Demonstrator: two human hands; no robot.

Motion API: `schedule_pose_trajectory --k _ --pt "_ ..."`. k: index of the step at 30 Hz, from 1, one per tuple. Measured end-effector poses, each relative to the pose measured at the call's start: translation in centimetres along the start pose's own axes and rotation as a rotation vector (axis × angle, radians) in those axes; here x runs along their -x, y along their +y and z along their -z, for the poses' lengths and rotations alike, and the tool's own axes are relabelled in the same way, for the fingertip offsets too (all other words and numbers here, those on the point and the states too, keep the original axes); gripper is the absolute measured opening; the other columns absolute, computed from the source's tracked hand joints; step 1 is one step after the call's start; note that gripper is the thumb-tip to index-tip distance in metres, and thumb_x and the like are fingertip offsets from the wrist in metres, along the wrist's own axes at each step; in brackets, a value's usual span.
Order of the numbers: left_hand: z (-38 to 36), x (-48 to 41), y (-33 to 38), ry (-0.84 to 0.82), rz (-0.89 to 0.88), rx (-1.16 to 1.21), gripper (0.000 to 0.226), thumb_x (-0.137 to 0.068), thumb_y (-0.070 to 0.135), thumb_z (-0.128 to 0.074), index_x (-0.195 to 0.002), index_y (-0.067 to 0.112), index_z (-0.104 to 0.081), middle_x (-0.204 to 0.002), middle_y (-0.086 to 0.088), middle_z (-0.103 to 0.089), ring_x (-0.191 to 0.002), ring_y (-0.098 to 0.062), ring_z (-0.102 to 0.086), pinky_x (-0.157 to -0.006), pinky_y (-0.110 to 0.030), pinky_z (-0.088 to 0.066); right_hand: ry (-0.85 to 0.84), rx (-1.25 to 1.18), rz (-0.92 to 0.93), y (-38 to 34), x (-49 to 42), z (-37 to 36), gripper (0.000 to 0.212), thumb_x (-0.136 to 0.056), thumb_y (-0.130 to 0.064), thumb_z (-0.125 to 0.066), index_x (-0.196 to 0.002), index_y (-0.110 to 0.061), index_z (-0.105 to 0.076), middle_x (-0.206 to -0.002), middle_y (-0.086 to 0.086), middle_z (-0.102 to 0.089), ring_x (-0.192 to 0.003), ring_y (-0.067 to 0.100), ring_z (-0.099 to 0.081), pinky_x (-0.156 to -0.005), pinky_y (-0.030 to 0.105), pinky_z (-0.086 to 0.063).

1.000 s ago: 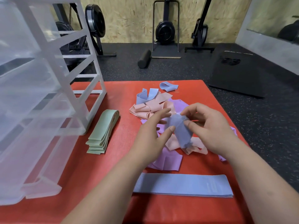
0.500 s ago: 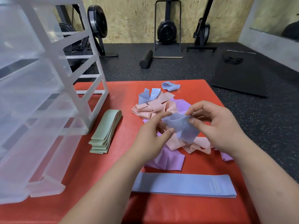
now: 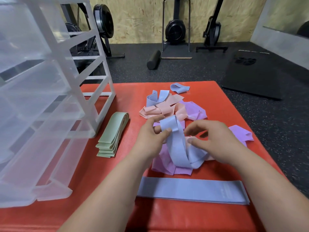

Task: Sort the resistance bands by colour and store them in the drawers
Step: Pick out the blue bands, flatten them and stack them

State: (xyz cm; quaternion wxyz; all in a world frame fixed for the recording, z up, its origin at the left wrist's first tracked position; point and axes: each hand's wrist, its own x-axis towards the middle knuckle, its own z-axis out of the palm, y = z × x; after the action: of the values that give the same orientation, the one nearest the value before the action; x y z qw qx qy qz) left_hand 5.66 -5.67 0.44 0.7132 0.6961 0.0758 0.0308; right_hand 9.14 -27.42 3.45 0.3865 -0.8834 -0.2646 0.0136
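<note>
My left hand [image 3: 151, 139] pinches the top of a twisted blue band [image 3: 178, 146] that droops over the purple bands [image 3: 168, 166]. My right hand [image 3: 215, 141] presses its thumb and fingers on the same band's lower right part. A flat blue band [image 3: 192, 190] lies in front of my arms. Neatly stacked green bands [image 3: 112, 138] sit beside the clear plastic drawer unit [image 3: 41, 101] on the left. Pink bands [image 3: 160, 109], more blue bands [image 3: 157, 97] and another purple band [image 3: 195, 109] lie mixed in a pile behind my hands.
Everything rests on a red mat [image 3: 130, 96] over a dark rubber floor. A loose blue band [image 3: 179, 87] lies near the mat's far edge. Gym machines [image 3: 175, 29], a foam roller [image 3: 153, 59] and a black mat [image 3: 254, 76] stand beyond.
The crumpled blue band has unfolded and now hangs long between my hands; my left hand has taken its top end and my right hand slid down to its lower part.
</note>
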Motion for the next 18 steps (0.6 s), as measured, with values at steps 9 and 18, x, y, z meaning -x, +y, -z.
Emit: schedule_pose_trajectory --k 9,18 --pt "-0.3 0.8 1.0 -0.078 -0.100 -0.001 0.035 -0.104 0.011 -0.066 -0.130 0.033 -0.060 -0.088 -0.017 -0.074 -0.089 -0.019 -0.071 -0.091 -0.038 -0.062 0.141 0.058 0.100 -0.1 -0.7 -1.3 0.038 -0.083 -0.029 -0.085 -0.117 -0.044 -0.073 -0.112 -0.016 -0.064 -0.097 0.005 -0.065 -0.082 0.034 -0.056" --pt "-0.2 0.7 1.1 0.061 -0.076 -0.143 0.028 -0.104 0.044 -0.064 -0.129 0.032 -0.064 -0.106 0.000 -0.076 -0.083 -0.012 -0.072 -0.081 -0.036 -0.059 0.340 0.028 0.086 -0.2 -0.9 -1.0 0.015 -0.085 -0.022 -0.084 -0.096 -0.031 -0.081 -0.099 -0.014 -0.068 -0.091 0.008 -0.065 -0.081 0.037 -0.055"
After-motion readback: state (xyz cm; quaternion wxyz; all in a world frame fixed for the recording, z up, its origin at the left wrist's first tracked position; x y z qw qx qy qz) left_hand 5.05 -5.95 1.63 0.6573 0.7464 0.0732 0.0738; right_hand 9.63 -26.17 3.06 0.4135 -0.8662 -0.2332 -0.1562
